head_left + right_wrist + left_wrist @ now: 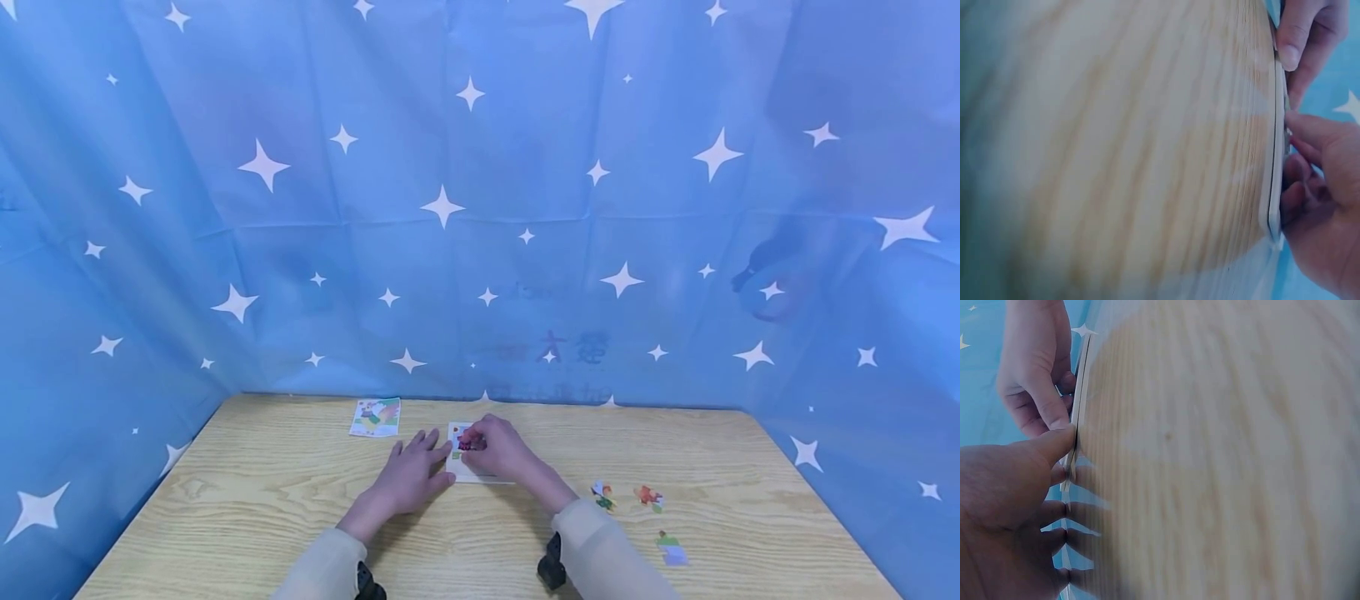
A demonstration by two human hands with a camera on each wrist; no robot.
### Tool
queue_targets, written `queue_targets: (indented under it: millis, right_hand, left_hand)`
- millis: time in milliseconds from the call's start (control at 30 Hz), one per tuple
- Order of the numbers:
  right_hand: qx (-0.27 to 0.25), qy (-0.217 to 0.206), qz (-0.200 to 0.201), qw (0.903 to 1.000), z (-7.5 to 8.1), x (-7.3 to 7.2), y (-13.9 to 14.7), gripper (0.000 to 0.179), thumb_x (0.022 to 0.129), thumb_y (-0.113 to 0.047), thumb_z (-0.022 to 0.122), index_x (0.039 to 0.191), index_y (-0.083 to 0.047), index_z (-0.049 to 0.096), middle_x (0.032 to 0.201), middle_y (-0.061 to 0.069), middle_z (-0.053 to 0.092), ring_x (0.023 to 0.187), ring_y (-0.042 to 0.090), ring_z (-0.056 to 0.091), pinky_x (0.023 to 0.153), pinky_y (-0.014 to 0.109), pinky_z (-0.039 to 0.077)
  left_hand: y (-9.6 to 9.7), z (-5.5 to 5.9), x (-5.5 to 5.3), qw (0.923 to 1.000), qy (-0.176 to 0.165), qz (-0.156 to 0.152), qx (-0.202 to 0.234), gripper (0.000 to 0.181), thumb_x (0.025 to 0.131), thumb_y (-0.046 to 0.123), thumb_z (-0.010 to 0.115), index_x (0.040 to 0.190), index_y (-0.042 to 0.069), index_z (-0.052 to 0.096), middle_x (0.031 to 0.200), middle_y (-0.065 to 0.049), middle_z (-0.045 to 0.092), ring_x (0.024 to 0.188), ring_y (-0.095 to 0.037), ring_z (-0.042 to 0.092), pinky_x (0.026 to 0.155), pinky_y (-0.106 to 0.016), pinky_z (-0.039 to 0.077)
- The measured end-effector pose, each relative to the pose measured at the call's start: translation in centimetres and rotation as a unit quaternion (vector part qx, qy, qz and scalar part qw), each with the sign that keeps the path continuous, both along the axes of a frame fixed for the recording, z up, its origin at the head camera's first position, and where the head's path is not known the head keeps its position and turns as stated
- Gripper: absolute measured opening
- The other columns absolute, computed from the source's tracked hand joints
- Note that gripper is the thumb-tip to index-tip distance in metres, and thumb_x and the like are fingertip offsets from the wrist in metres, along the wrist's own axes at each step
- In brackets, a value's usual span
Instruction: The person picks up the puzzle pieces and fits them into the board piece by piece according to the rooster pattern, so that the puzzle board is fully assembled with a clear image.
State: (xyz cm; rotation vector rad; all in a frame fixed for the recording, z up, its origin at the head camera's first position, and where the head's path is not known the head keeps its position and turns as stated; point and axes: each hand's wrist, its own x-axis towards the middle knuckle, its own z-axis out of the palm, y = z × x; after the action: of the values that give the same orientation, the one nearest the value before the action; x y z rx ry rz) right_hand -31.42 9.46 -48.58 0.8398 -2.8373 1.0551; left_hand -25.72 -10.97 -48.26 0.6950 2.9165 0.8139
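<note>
A pale puzzle board (480, 477) lies flat near the back of the table, with a coloured patch at its upper left. My right hand (504, 450) is over it, thumb and fingers curled around a dark red and pink puzzle piece (469, 442). In the right wrist view the right hand (1325, 200) stays low against the thin board (1277, 156), its fingertips at the top face; the piece is hidden there. My left hand (408, 477) is spread, fingers fairly straight, its thumb and fingertips at the board's left edge. The left wrist view shows that left thumb (1054, 444) on the edge.
A printed picture card (376, 417) lies at the back left. Loose puzzle pieces are on the right: a multicoloured one (603, 496), an orange one (648, 497) and a green and lilac one (672, 550). A blue starred curtain (480, 333) hangs behind the wooden table (262, 500).
</note>
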Motion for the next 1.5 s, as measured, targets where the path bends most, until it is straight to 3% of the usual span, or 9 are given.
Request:
queue_targets:
  millis: [833,1100,1500]
  right_hand:
    - [-0.009,0.008,0.021,0.9997,-0.38,-0.36,0.36,0.013,0.086,-0.003,0.08,0.098,-0.006,0.078,0.088,-0.002,0.061,0.078,0.008,0.057,0.071,0.027,0.051]
    - [-0.009,-0.001,0.025,0.9997,-0.29,-0.19,0.75,0.014,0.086,-0.004,0.079,0.1,-0.004,0.078,0.087,-0.001,0.06,0.077,0.008,0.055,0.07,0.025,0.05]
    - [-0.002,-0.006,0.017,0.9998,-0.13,-0.12,0.54,0.013,0.088,-0.005,0.079,0.101,-0.004,0.08,0.088,-0.002,0.061,0.079,0.009,0.058,0.073,0.025,0.052]
  left_hand:
    - [0.04,0.08,0.07,1.0,-0.006,0.005,-0.003,0.055,0.101,0.031,0.066,0.146,0.0,0.056,0.156,-0.03,0.039,0.146,-0.052,0.03,0.112,-0.074,0.022]
    - [-0.1,-0.57,-0.09,1.0,0.005,-0.002,0.004,0.055,0.103,0.032,0.063,0.147,0.0,0.055,0.156,-0.031,0.038,0.145,-0.054,0.03,0.111,-0.076,0.021]
    - [-0.02,0.14,0.05,1.0,-0.004,0.002,-0.002,0.055,0.102,0.031,0.065,0.146,0.0,0.056,0.156,-0.03,0.039,0.145,-0.052,0.031,0.111,-0.075,0.022]
